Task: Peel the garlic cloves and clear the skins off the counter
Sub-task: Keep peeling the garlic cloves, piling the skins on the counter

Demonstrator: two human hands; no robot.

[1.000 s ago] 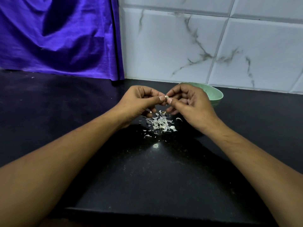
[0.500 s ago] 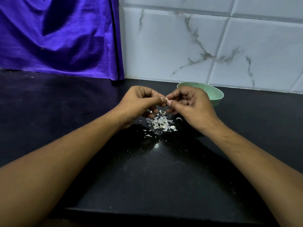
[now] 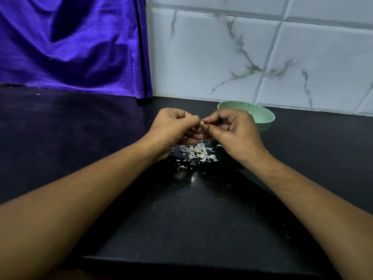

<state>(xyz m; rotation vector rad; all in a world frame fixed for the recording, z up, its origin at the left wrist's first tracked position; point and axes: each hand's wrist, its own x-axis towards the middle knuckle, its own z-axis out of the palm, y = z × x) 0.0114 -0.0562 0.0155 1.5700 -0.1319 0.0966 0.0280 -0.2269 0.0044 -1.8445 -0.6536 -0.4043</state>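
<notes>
Garlic clove [image 3: 202, 123] sits pinched between both hands above the worktop [image 3: 191, 209], over a skin pile [image 3: 196, 152]. Green bowl [image 3: 262, 118] stands behind, toward the back edge. Left hand [image 3: 173, 130] and right hand [image 3: 236, 132] curl together, fingertips gripping it.

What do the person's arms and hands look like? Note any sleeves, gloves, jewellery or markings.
The left hand and right hand are bare, without gloves. No sleeve, watch or bracelet shows anywhere up to the frame edge, and no markings are visible. Whether a ring is worn cannot be told.
</notes>
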